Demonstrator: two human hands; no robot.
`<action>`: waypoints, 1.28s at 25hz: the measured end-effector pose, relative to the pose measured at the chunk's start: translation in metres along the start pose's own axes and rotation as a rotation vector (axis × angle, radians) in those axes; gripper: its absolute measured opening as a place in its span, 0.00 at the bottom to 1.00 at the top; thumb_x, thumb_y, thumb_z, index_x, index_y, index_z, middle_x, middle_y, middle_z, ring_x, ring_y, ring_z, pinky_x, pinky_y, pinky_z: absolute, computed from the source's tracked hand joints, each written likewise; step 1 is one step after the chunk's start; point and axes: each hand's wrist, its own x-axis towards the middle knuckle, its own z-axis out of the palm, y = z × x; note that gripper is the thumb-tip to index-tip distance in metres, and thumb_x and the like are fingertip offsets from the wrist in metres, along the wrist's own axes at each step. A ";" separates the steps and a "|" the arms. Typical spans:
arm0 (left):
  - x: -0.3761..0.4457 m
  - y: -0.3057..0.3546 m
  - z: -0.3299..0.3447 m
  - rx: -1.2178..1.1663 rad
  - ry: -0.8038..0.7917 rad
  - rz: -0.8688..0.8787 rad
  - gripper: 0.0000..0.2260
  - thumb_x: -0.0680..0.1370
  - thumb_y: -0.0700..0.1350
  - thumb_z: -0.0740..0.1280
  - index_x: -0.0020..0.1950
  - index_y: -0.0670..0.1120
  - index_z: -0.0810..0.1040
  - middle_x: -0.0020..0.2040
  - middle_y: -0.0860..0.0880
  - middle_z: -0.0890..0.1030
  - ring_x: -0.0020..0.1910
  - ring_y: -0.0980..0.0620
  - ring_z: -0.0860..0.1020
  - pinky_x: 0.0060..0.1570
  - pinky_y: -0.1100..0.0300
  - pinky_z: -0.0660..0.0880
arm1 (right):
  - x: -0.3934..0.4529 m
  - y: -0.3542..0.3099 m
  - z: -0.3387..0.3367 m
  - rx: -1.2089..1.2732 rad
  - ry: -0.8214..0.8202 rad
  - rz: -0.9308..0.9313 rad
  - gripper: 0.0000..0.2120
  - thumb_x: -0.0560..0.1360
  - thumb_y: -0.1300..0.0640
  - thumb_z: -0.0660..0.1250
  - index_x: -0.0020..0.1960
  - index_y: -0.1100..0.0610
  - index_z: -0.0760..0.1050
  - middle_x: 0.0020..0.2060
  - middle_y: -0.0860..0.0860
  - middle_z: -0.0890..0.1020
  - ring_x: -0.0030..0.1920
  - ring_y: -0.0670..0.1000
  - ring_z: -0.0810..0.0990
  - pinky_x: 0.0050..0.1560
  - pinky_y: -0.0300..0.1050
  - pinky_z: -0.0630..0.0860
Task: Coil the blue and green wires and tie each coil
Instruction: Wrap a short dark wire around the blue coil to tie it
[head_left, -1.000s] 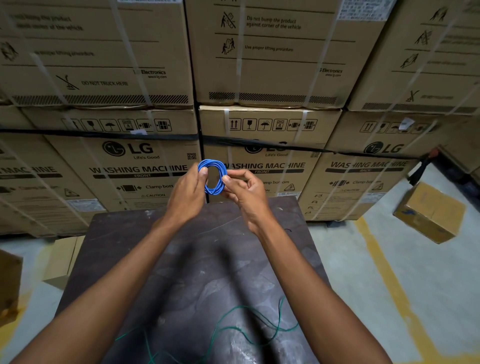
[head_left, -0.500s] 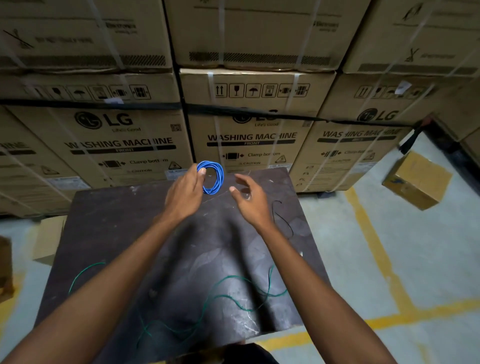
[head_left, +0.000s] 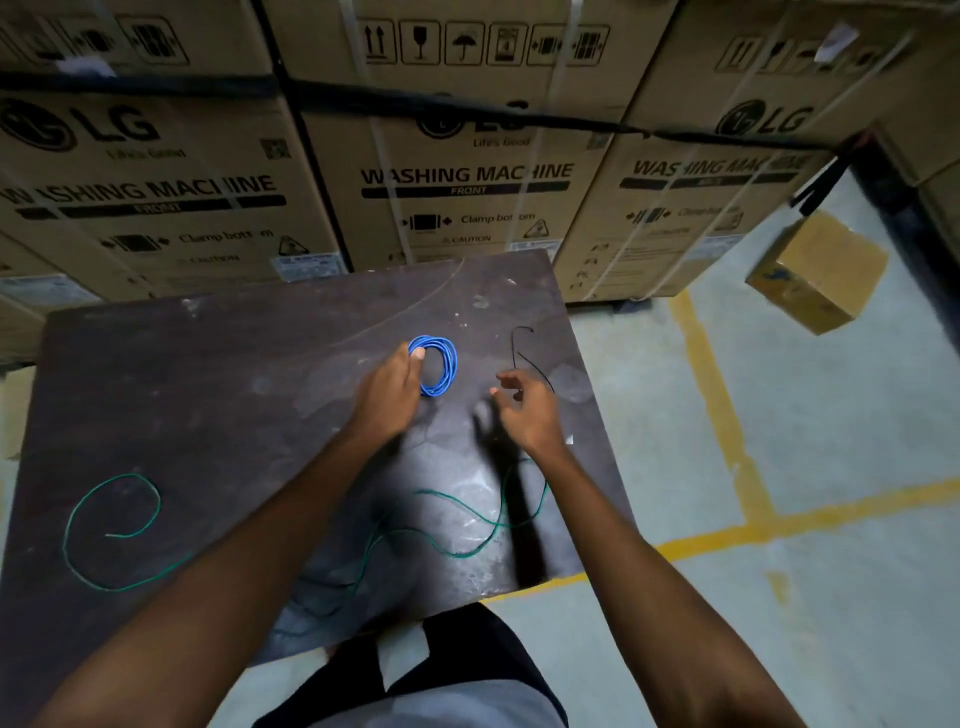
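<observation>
Left hand (head_left: 388, 400) pinching blue coil (head_left: 439, 365), right hand (head_left: 527, 415) beside

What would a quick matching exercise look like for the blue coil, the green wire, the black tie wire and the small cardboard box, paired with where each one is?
Things:
1. blue wire coil
2. green wire
3. black tie wire
4. small cardboard box

Places:
A. on the floor to the right of the table
B. pinched in the left hand
C. loose across the near tabletop
D. on the table just beyond the right hand

Pairs: 1-B, 2-C, 3-D, 4-A
</observation>
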 end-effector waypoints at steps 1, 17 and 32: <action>0.001 -0.002 0.007 -0.001 -0.004 -0.013 0.24 0.82 0.56 0.48 0.54 0.38 0.75 0.51 0.32 0.81 0.52 0.32 0.79 0.54 0.42 0.73 | 0.001 0.007 -0.001 -0.008 -0.010 0.026 0.12 0.76 0.55 0.73 0.59 0.56 0.82 0.53 0.54 0.86 0.52 0.51 0.84 0.59 0.51 0.80; 0.021 -0.049 0.059 0.019 -0.078 -0.146 0.28 0.80 0.62 0.45 0.54 0.41 0.74 0.46 0.38 0.81 0.46 0.37 0.80 0.49 0.45 0.76 | 0.078 0.037 0.035 -0.459 0.154 0.052 0.07 0.75 0.64 0.68 0.49 0.56 0.83 0.47 0.56 0.84 0.47 0.61 0.83 0.50 0.51 0.78; 0.013 -0.079 0.043 0.017 -0.064 -0.263 0.36 0.79 0.64 0.42 0.66 0.38 0.74 0.60 0.36 0.81 0.59 0.36 0.80 0.61 0.42 0.75 | 0.110 0.019 0.046 -0.398 -0.020 -0.287 0.17 0.78 0.61 0.64 0.65 0.49 0.78 0.59 0.55 0.77 0.58 0.57 0.75 0.59 0.51 0.74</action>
